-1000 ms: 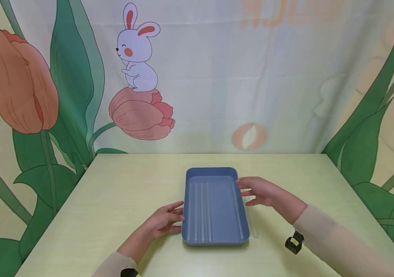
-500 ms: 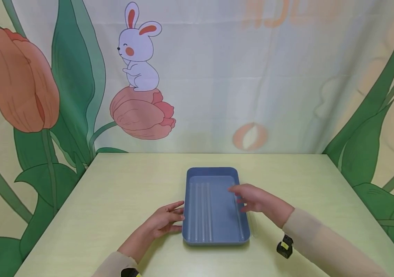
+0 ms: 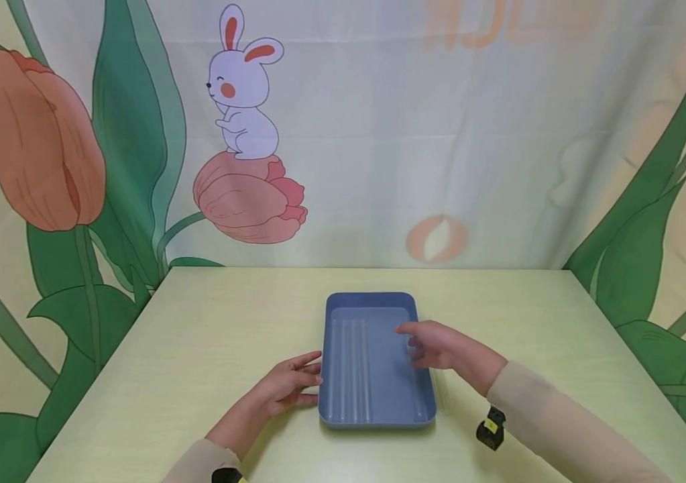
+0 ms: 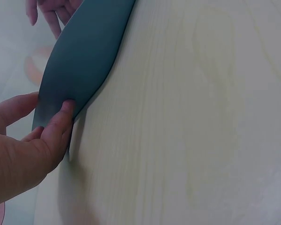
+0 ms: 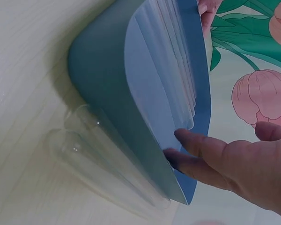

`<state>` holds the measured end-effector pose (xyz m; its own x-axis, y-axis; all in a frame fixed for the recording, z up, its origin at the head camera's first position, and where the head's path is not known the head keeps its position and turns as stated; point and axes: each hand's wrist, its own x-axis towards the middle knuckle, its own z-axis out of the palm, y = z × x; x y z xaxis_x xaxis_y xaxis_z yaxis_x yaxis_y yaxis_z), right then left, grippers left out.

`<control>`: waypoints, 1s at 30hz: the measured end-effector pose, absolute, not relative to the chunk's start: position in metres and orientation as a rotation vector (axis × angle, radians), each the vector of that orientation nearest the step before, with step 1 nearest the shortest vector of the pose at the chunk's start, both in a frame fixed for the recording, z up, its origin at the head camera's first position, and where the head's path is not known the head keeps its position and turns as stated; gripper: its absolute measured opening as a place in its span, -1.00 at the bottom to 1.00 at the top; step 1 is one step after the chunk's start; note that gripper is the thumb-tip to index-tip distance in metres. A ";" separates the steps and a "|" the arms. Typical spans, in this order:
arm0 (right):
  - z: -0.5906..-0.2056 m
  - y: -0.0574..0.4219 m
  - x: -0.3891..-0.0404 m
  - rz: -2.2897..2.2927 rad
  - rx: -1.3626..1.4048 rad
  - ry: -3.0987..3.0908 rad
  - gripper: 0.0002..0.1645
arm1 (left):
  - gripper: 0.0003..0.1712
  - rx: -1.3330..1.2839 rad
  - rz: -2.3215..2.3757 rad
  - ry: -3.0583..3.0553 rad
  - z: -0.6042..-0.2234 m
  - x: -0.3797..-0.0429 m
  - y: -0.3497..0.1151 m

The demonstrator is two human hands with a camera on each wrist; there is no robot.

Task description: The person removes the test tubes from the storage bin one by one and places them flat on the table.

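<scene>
A blue rectangular tray (image 3: 387,402) lies on the table, with several clear, tube-like glass pieces (image 3: 351,369) side by side along its left half. Another clear tube (image 3: 418,402) lies along the inner right wall. My left hand (image 3: 282,387) rests at the tray's left side, its fingertips (image 4: 68,105) against the outer wall (image 4: 89,51). Across the right rim reaches my right hand (image 3: 442,349), forefinger stretched out over the tray floor. In the right wrist view its fingers (image 5: 196,166) are right at the rim, and nothing shows in their grip.
Outside the tray's right wall, two clear round-ended tubes (image 5: 117,145) lie on the pale wooden table (image 3: 228,302). Behind the table hangs a cloth backdrop (image 3: 367,134) printed with tulips and a rabbit. A small black device (image 3: 491,429) sits on the right wrist.
My right hand has moved from outside the tray's right edge, leftward over the rim into the tray. The left hand and the tray stay in place.
</scene>
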<state>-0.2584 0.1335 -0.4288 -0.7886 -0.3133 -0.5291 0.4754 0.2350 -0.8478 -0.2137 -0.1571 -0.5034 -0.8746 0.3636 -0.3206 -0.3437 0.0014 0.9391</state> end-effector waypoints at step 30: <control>-0.528 0.137 -0.321 -1.420 0.023 2.103 0.02 | -0.16 0.035 1.919 1.799 -0.506 -0.216 -0.158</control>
<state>-0.3209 0.1369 -0.5279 -0.8226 -0.3042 -0.4804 0.3319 0.4292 -0.8400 -0.2162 -0.1584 -0.5060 -0.8717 0.3741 -0.3166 -0.3401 0.0036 0.9404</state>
